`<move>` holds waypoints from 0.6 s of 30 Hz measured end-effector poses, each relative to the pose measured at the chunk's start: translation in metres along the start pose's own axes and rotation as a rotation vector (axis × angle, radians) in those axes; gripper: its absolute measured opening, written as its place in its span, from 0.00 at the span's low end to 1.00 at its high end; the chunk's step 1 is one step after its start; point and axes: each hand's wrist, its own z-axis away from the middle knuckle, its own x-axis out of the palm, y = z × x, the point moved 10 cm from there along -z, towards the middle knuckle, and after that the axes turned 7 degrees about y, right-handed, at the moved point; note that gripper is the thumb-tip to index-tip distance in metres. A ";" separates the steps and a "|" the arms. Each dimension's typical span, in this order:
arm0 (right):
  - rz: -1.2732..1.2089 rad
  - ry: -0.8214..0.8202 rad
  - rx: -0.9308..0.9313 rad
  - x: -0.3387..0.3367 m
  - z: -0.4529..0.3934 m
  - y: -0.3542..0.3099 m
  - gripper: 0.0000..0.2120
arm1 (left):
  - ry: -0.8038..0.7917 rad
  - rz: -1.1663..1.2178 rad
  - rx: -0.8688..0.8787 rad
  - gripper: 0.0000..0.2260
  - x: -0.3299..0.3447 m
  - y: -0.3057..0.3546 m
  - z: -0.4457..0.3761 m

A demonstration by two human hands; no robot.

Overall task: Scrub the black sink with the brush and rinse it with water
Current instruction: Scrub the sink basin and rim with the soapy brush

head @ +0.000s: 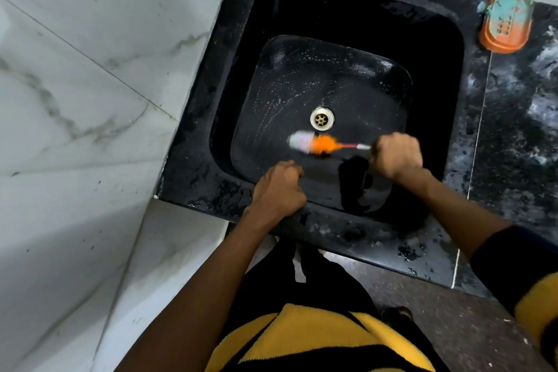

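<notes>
The right hand (396, 155) is curled in a fist around the thin handle of the brush (314, 144), knuckles up, forearm reaching in over the near right corner of the black sink (434, 48). The brush lies nearly level across the basin floor, its orange and white head blurred, just on the near side of the drain (322, 119). The left hand (279, 187) is closed with fingers folded under, resting on the near rim of the sink and holding nothing visible. Soap flecks streak the wet basin floor around the drain. An orange soap dish (505, 22) sits on the dark counter (519, 130) past the far right corner. White marble tiles (90, 100) border the left edge.
</notes>
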 end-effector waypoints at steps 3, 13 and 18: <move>-0.011 -0.004 0.009 0.001 -0.004 0.005 0.13 | 0.000 0.008 -0.002 0.22 0.001 -0.001 -0.001; 0.013 -0.065 -0.008 0.010 0.007 0.024 0.14 | -0.039 -0.019 0.019 0.15 0.006 0.001 -0.004; -0.035 -0.101 0.021 0.010 0.030 0.022 0.14 | -0.106 -0.045 0.018 0.13 0.013 -0.001 -0.007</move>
